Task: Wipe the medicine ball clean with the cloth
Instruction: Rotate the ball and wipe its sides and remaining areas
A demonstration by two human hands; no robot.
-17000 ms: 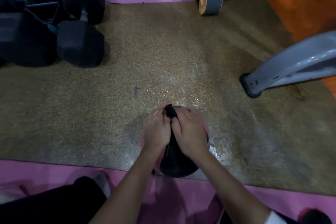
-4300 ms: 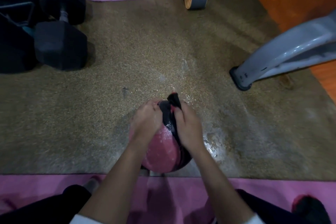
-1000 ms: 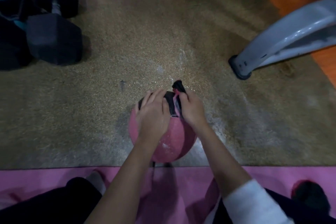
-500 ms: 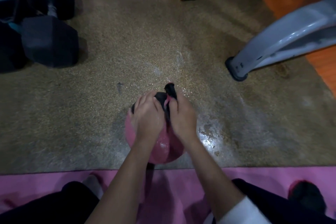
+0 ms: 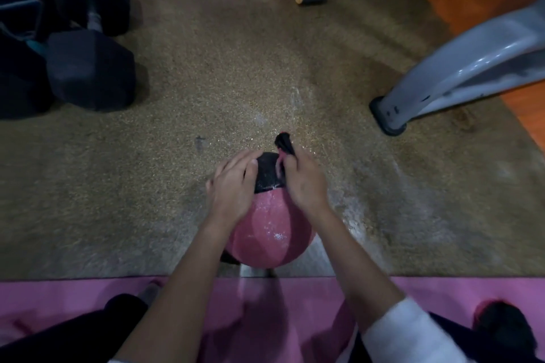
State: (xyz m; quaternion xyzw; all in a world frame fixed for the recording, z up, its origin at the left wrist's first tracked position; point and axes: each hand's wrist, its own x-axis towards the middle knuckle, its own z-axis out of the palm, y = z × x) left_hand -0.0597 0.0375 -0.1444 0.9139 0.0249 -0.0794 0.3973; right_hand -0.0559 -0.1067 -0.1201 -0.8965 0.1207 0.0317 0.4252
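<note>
A person is crouching over a pink-and-black medicine ball [image 5: 269, 233] that is sitting on a brown speckled mat [image 5: 206, 82] on the floor, right at the mat's near edge. The left hand [image 5: 236, 188] is lying flat on the ball's upper left side with its fingers spread, its grip open and holding nothing, only steadying. The right hand [image 5: 305, 183] is pressing on the upper right side, its grip closed tight around a dark cloth [image 5: 283, 142], and a bunched end is poking up past the knuckles. White specks are showing on the pink panel. The ball is looking dense and heavy, with a grainy skin that is likely offering good friction, though it is round and may be rolling under pressure, so bracing it from the top or opposite side seems wise. The cloth is soft and limp, best bunched in the fist. Black dumbbells [image 5: 88, 68] are sitting well apart on the left.
</note>
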